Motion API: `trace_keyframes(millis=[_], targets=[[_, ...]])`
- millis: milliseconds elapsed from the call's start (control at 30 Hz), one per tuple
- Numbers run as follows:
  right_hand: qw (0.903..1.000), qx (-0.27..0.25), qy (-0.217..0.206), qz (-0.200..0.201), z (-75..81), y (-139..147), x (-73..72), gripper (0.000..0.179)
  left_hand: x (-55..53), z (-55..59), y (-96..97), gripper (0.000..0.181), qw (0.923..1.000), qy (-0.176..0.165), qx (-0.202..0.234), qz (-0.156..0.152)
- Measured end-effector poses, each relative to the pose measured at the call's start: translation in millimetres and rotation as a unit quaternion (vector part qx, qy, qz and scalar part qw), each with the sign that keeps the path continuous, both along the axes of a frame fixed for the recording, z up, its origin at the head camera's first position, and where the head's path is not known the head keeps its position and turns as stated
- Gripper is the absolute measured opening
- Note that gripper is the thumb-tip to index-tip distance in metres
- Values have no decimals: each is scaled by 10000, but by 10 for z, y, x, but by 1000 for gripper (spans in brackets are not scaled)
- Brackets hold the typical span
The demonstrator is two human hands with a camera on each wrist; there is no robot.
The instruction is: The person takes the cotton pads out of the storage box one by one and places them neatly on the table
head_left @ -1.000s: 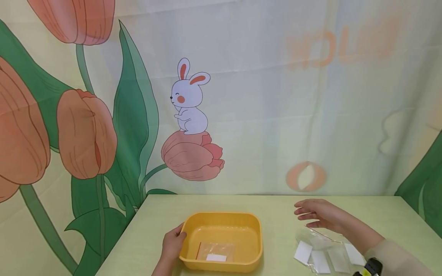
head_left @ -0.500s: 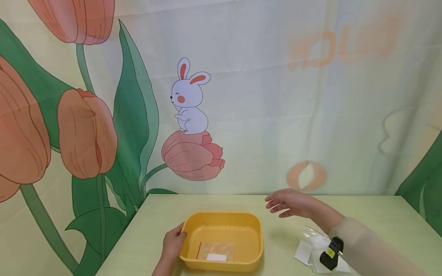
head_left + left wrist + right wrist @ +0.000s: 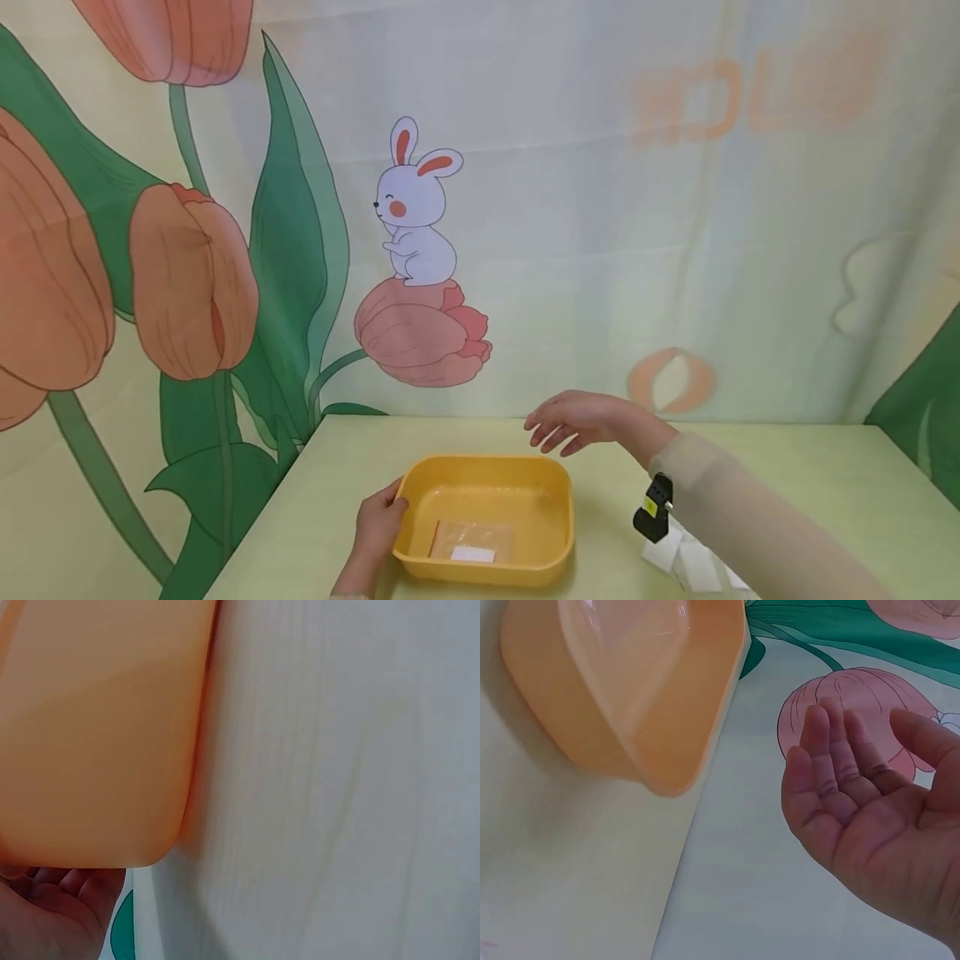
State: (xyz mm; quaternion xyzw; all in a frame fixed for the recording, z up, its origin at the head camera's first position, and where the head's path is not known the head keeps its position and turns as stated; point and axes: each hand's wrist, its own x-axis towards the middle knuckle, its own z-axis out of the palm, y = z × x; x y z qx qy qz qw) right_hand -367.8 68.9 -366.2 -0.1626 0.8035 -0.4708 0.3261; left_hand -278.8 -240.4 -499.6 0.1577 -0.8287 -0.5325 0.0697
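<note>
A yellow plastic tub (image 3: 483, 575) stands on the table in the head view. Its left side is gripped by my left hand (image 3: 377, 523), thumb over the rim and fingers outside. In the left wrist view that hand (image 3: 60, 911) shows below the tub's wall (image 3: 97, 772). Inside the tub lies a clear zip bag (image 3: 471, 536) with a red seal line and a white piece in it. My right hand (image 3: 581, 417) hovers above and behind the tub's back right corner, holding nothing. The right wrist view shows its palm (image 3: 885, 832) with relaxed fingers, apart from the tub (image 3: 577, 712).
Several white pieces in clear bags (image 3: 693, 567) lie on the table to the right, partly hidden by the right sleeve (image 3: 750, 508). A black wrist camera (image 3: 654, 508) is on that sleeve. Behind the table's back edge hangs a printed cloth (image 3: 562, 250) with tulips and a rabbit.
My right hand has moved left from over the bags on the right to behind the tub, its forearm now covering part of them. The left hand keeps its grip on the tub.
</note>
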Motion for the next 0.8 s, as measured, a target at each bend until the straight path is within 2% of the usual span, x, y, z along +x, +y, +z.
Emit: trace_keyframes(millis=[333,533,700,800], targets=[[9990,444,-32,92,-82,-348,-40,34,-17,10,1,44,9998,-27,-188,-26],[9981,617,-8,-4,-231,-556,-82,33,-9,11,-9,44,9997,10,-238,26],[9940,1093,25,-17,-352,-728,-27,34,-6,13,-2,44,9999,20,-131,49],[9926,1211,23,88,-422,-811,2,32,-13,14,10,44,9999,36,-122,63]])
